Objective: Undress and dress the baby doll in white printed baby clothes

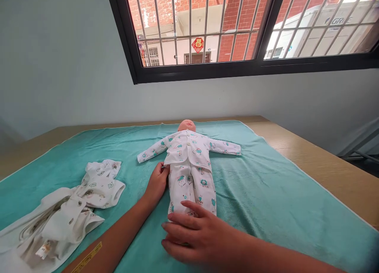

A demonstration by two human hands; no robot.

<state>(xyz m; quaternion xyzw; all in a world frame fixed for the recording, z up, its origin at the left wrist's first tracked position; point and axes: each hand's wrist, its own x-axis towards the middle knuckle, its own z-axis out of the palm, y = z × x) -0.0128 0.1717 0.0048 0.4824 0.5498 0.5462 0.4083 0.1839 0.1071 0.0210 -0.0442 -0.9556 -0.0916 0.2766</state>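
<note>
A baby doll [186,125] lies on its back, dressed in a white printed baby jacket [178,150] with long sleeves stretched out to both sides. Matching white baby trousers [204,182] cover its legs. My left hand [157,181] is at the doll's waist on the left side, its fingers closed at the lower edge of the jacket; the fingertips are partly hidden. Over the lower trouser legs is my right hand [197,231], fingers stretched and apart, holding nothing. It hides the trouser ends, and whether it touches the cloth is unclear.
A turquoise towel [251,186] covers most of the wooden table [314,162]. To the left lies a crumpled white printed baby garment [99,186]. Behind the table are a pale wall [68,68] and a barred window [195,73] with a black frame.
</note>
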